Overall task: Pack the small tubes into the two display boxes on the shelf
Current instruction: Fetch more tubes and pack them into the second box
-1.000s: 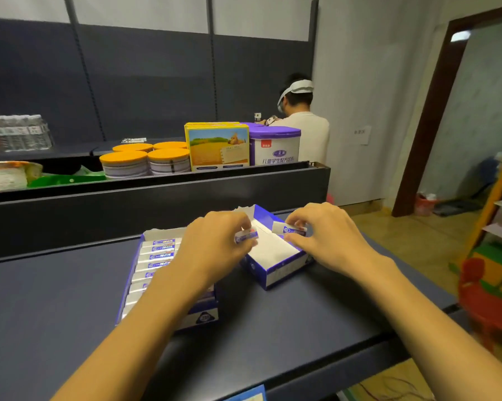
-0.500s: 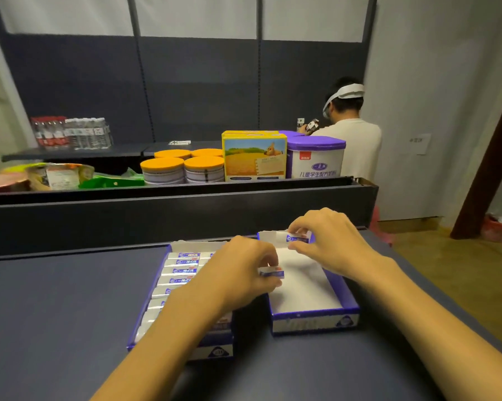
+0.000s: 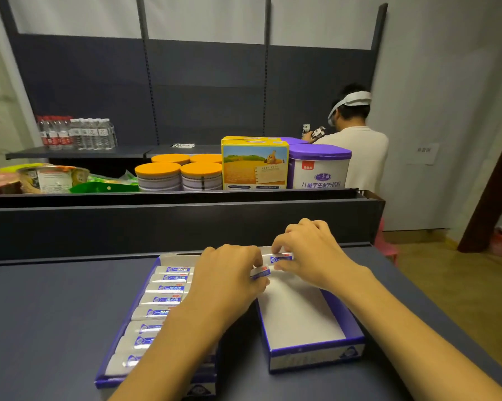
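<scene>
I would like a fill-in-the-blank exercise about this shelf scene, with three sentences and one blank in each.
1. Each hand pinches one small ____.
2. The left box holds a row of tubes, while the right box is almost ____.
3. The round tubs behind the shelf have lids of ____ colour.

Missing words: tube; empty; orange
</scene>
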A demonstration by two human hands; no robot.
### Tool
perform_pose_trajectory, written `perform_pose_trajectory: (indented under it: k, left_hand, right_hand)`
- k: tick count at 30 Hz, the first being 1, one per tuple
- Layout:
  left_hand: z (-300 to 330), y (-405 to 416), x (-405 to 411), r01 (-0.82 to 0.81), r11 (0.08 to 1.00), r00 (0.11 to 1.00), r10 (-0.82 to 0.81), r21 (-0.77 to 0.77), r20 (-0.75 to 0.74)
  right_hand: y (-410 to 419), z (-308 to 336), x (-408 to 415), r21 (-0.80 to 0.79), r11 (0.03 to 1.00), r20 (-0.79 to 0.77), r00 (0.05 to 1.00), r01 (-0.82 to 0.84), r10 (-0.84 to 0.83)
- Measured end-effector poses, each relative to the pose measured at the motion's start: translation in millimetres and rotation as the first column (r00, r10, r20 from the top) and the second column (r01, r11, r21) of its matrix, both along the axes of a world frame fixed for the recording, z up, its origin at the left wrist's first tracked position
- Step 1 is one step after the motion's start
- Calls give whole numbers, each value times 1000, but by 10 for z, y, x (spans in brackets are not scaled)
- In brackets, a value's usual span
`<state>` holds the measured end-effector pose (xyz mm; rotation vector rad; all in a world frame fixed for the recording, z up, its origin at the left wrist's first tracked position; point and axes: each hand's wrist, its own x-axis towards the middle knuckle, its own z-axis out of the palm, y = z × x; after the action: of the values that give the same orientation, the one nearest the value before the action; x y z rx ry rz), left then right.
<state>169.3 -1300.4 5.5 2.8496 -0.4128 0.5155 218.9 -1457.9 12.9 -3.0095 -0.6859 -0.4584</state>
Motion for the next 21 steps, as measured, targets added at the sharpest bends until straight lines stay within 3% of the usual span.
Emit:
perform_pose_trajectory:
  k: [21]
  left_hand:
    - [-28, 35, -37, -88, 989, 993, 79, -118, -84]
  right_hand:
    - [84, -209, 80, -75, 996, 30, 998, -45, 47]
